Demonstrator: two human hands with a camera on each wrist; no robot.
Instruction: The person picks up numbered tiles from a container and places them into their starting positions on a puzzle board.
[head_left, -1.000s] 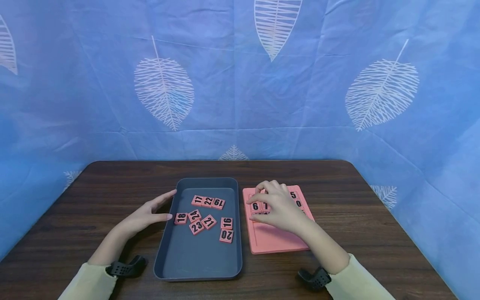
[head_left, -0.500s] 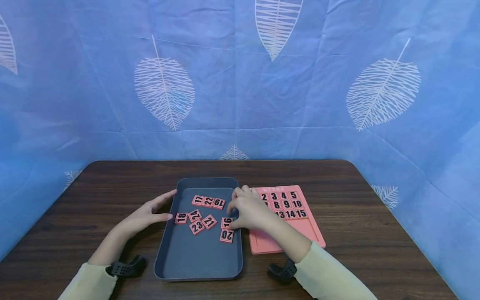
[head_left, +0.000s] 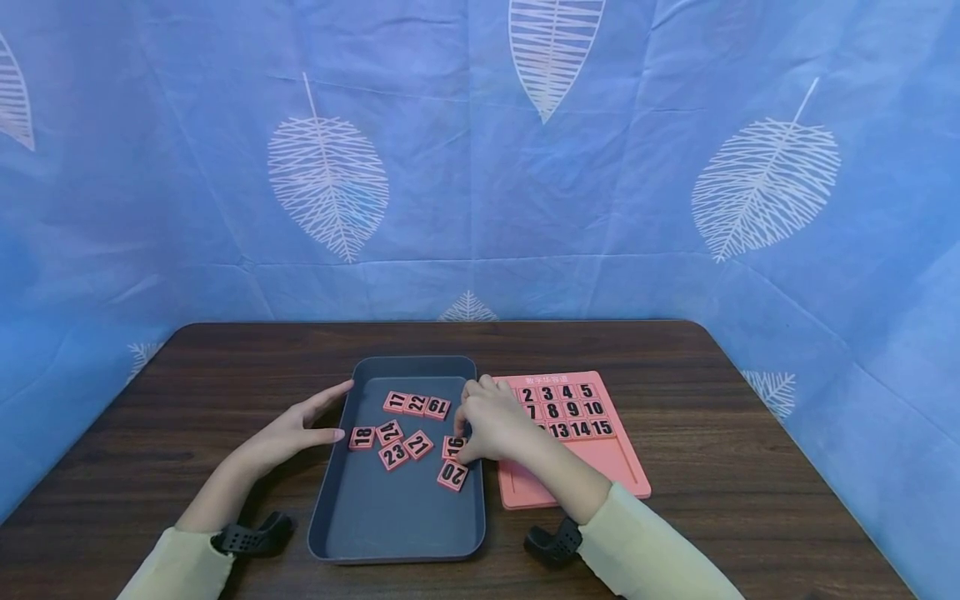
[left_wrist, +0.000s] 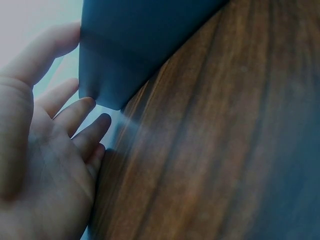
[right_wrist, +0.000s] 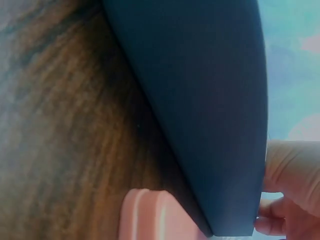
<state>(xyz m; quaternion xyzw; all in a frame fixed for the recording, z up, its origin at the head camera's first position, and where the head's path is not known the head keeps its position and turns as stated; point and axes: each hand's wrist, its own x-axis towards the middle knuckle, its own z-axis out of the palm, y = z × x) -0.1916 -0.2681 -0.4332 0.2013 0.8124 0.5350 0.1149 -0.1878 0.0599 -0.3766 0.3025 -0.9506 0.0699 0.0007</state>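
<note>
Tile 16 [head_left: 453,447], flat pink square, black numeral, at 3 o'clock in smooth grey rounded-corner tray [head_left: 397,517] | right hand [head_left: 491,421] pinches it | left hand [head_left: 296,429] spread, touching tray rim at 10 o'clock | pink board [head_left: 607,467] outside at 3 o'clock | wood-grain table [head_left: 750,483]

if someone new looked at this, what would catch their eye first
Probably the big blue cloth with white leaf shapes, which fills the background behind the table. Next comes the dark tray of loose pink number tiles, with the left hand at its left side and the right hand touching the 16 tile inside. Just right of the tray lies the pink board, with rows of tiles at its far end.
</note>
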